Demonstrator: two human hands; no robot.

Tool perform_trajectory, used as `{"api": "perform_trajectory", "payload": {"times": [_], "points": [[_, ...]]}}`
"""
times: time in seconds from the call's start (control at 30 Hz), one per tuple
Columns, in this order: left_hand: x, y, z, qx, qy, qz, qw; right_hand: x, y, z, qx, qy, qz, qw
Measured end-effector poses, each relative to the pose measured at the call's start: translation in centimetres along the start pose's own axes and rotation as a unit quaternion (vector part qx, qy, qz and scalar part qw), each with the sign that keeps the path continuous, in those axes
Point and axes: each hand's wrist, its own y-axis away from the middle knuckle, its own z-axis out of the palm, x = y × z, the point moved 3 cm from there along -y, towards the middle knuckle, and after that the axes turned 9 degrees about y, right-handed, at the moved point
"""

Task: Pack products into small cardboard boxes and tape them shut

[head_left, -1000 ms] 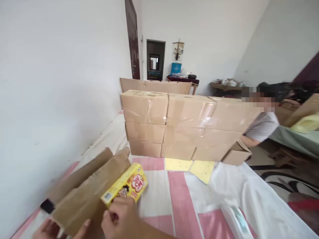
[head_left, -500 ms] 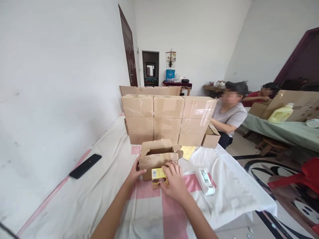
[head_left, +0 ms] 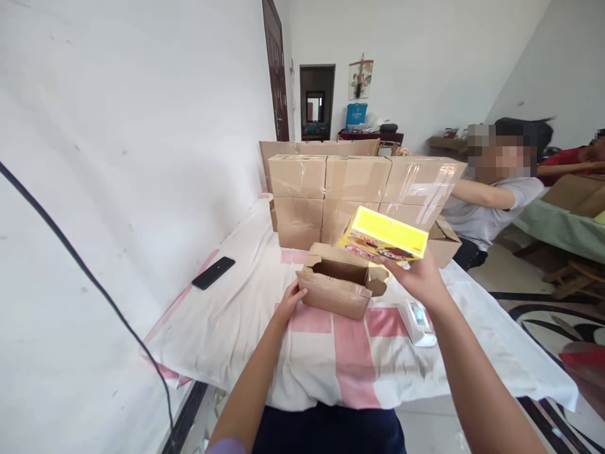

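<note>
My right hand [head_left: 422,277] grips a yellow printed packet box [head_left: 387,233] by its right end, tilted in the air above the table. Below it to the left stands a small open cardboard box [head_left: 333,297], flaps up and its inside dark. At that box's left end, my left hand [head_left: 292,297] holds the corner, thumb on the front face and the other fingers partly hidden. A white handheld device with a small screen [head_left: 416,323] lies below my right hand on the cloth.
Taped cardboard boxes [head_left: 297,180] stand stacked across the table's far side. A black phone [head_left: 213,273] lies at the left, near a hanging black cable [head_left: 89,252]. Beyond the stack, a person in a light shirt [head_left: 491,214] sits at the right.
My right hand has lifted the yellow box up and to the right from in front of the cardboard box. My left hand stays at the cardboard box's left end. The view has shifted.
</note>
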Motion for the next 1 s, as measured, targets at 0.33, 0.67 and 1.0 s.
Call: {"api": "perform_trajectory", "payload": {"times": [0.33, 0.67, 1.0], "points": [[-1.4, 0.1, -0.5, -0.044, -0.096, 0.021, 0.994, -2.8, -6.1, 6.9, -0.341, 0.428, -0.128, 0.827], [-1.5, -0.1, -0.7, -0.029, -0.149, 0.007, 0.988, -3.0, -6.6, 2.1, -0.376, 0.356, -0.113, 0.848], [-1.1, 0.0, -0.3, -0.035, -0.173, -0.011, 0.984, 0.5, -2.7, 10.2, -0.548, 0.429, -0.084, 0.713]]}}
